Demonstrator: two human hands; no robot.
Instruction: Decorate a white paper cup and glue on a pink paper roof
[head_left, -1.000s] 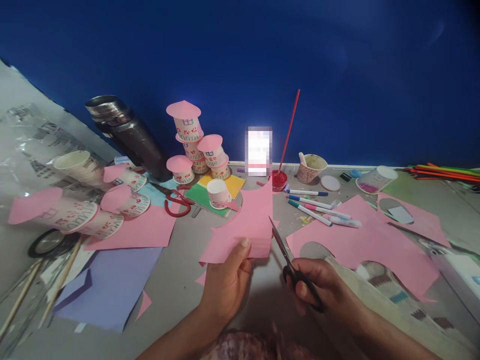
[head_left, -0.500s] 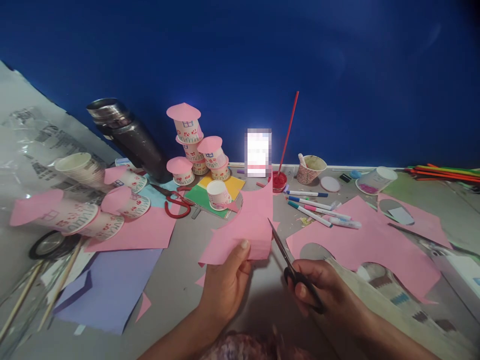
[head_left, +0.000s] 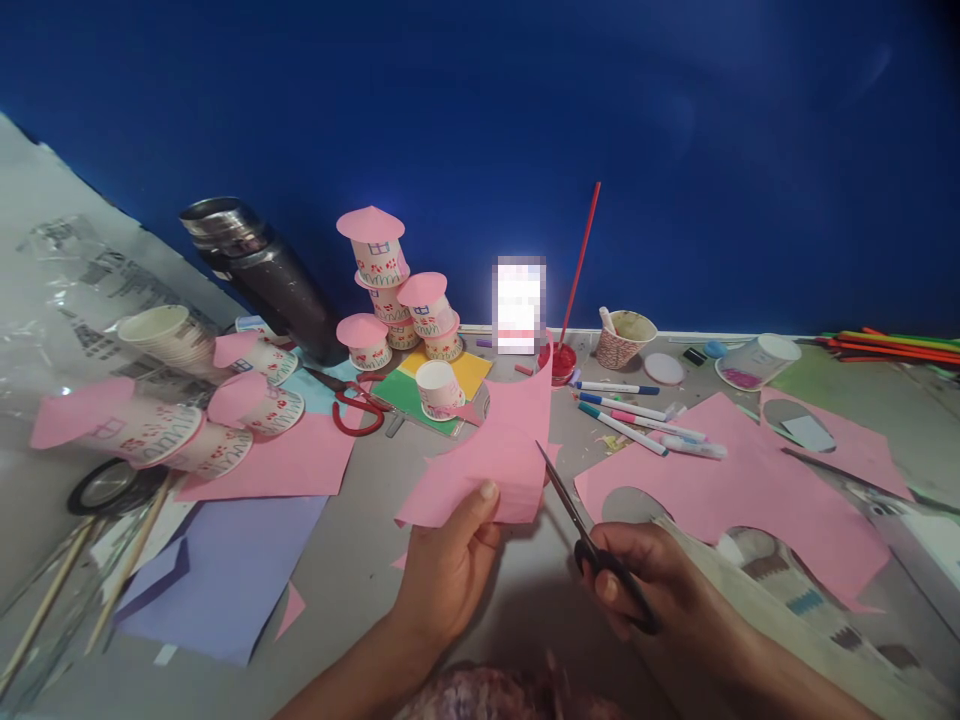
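Note:
My left hand (head_left: pixel 457 555) pinches the near end of a curved pink paper piece (head_left: pixel 487 450), thumb on top and the other fingers underneath. In my right hand (head_left: pixel 649 575) is a pair of black-handled scissors (head_left: pixel 568 492), fingers through the loops. Its blades point up and away to the left, with the tip at the right edge of the pink paper. The blades look closed together. Beyond the paper stands a small paper cup (head_left: pixel 438 388) on green and yellow sheets (head_left: pixel 475 375).
Cup towers with pink cone roofs (head_left: pixel 373 250) stand at back left, near a black flask (head_left: pixel 262 270) and red-handled scissors (head_left: pixel 358 413). Several markers (head_left: pixel 622 428) and cut pink paper (head_left: pixel 720 470) lie right. A red pot (head_left: pixel 559 365) holds a red stick. Purple paper (head_left: pixel 225 580) lies left.
The far end of the pink paper now curls up more. My right hand and the scissors have shifted slightly right and down. My left hand keeps its grip.

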